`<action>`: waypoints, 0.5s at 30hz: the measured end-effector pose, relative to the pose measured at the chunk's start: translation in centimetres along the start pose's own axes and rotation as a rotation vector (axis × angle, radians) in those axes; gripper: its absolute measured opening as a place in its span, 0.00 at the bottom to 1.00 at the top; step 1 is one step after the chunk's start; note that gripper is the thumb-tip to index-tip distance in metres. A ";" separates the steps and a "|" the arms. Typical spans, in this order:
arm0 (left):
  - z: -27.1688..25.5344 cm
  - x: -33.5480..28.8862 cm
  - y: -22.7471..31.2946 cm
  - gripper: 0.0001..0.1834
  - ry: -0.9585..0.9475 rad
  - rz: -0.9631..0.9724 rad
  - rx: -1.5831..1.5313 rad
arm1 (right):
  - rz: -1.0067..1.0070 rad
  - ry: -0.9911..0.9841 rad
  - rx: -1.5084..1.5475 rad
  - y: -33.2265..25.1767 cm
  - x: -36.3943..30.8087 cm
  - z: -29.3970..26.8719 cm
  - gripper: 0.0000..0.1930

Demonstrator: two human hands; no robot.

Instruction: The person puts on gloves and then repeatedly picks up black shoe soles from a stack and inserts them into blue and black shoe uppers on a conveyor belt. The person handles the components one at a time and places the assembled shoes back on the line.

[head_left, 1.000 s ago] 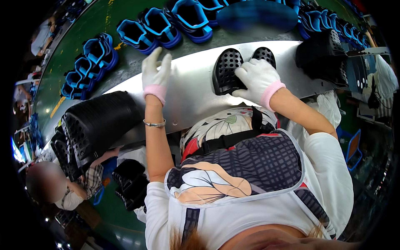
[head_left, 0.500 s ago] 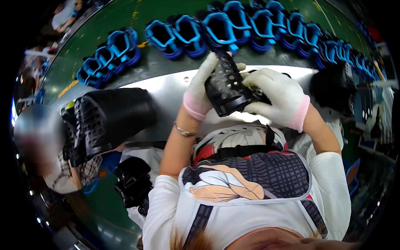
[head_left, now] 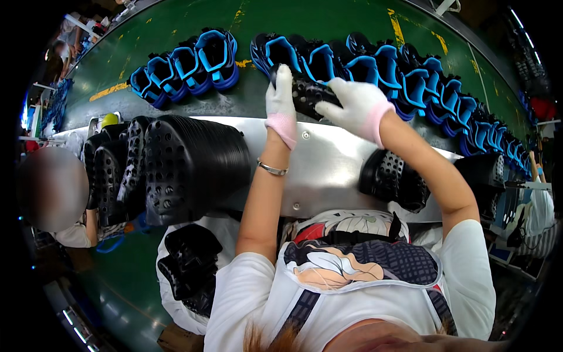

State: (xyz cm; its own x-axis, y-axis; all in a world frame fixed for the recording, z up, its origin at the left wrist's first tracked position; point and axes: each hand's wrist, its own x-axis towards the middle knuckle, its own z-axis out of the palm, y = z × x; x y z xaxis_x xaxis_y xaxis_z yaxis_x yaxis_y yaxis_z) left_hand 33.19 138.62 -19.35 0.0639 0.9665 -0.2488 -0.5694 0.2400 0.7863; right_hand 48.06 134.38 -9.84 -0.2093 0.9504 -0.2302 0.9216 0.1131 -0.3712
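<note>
In the head view, the work in hand looks partway through, judging by how things lie. One black perforated piece [head_left: 309, 98] is up off the metal bench [head_left: 319, 167], held between both hands near the bench's far edge, beside the blue-trimmed shoes [head_left: 224, 77]. Those shoes stand in rows on the green surface [head_left: 176, 36], a gap parting a smaller group on the left from a longer run on the right. A thick nested stack [head_left: 202, 170] of similar black pieces lies on the bench to the left, and a few loose black pieces [head_left: 394, 179] lie under the right forearm, so plenty seems left to handle. The shoe collars are dark inside, so I cannot tell whether any hold a piece.

The left hand [head_left: 281, 97], in a white glove with a pink cuff, points away from the body, fingers wrapped round the piece's left end. The right hand [head_left: 355, 110], gloved alike, reaches across from the right with its elbow bent, thumb and fingers clamped on the other end.
</note>
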 end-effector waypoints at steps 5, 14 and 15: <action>-3.4 2.3 -1.0 0.17 -0.030 0.486 1.046 | 0.033 -0.103 -0.217 0.0 6.7 -3.3 0.25; -1.4 4.5 -0.2 0.18 -0.085 0.132 1.586 | 0.024 -0.159 -0.435 -3.3 15.4 -1.7 0.16; -1.4 4.9 -0.1 0.18 -0.099 0.072 1.623 | 0.034 -0.167 -0.404 -3.0 15.9 -0.7 0.18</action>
State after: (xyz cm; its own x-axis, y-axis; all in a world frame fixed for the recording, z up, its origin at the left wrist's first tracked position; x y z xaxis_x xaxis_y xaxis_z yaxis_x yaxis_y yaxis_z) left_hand 32.36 143.23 -21.42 0.1627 0.9658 -0.2021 0.8366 -0.0264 0.5472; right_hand 42.21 149.32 -11.71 -0.1960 0.8992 -0.3911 0.9758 0.2184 0.0133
